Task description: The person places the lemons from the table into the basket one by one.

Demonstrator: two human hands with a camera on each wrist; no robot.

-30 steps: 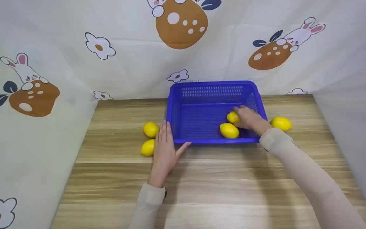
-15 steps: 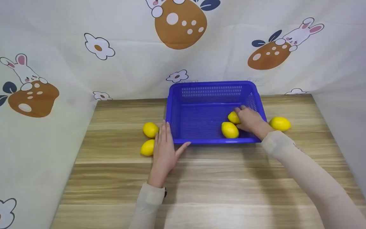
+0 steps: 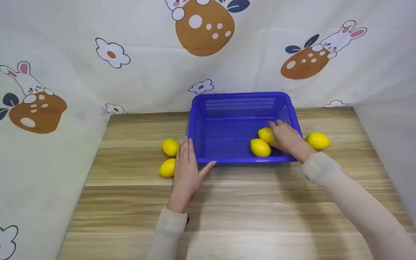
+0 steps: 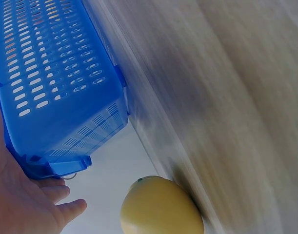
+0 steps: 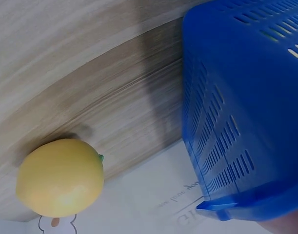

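A blue plastic basket point(image 3: 229, 160) with slotted walls stands at the back of the wooden table. My left hand point(image 3: 187, 173) lies along its front left corner, fingers straight against the left rim and thumb spread by the front rim. Inside the basket, at the right, are two lemons, a front lemon point(image 3: 260, 147) and a rear lemon point(image 3: 266, 135). My right hand point(image 3: 288, 138) reaches over the front right corner, its thumb and fingers loosely spread at the rear lemon's right side. Its palm side is hidden from the head view.
Two lemons sit left of the basket, a far lemon point(image 3: 170, 147) and a near lemon point(image 3: 167, 168) beside my left hand. Another lemon point(image 3: 317, 141) lies outside the right wall. Printed cloth point(image 3: 150, 79) rises behind the table and along both sides.
My right hand has drawn back slightly to the right, and more of the rear lemon shows. The front lemon has shifted a little. My left hand keeps its place.
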